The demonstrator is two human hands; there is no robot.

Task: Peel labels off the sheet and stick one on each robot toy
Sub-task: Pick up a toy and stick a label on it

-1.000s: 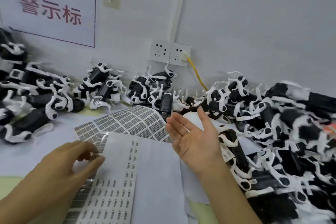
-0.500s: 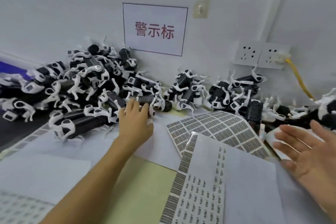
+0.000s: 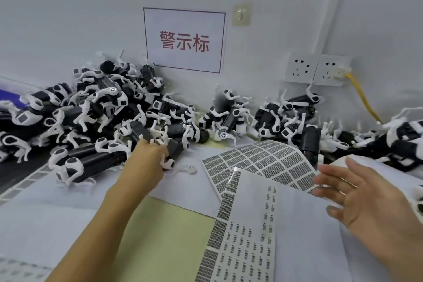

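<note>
While left hand (image 3: 150,159) grips robot toy (image 3: 172,151), label sheet (image 3: 258,167) right of it

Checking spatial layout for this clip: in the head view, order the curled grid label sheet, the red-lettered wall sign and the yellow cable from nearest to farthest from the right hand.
From the right hand, open above the sheets:
1. Curled grid label sheet, just left of its fingers.
2. Yellow cable, at the wall sockets, up and behind.
3. Red-lettered white wall sign, far upper left on the wall.
</note>
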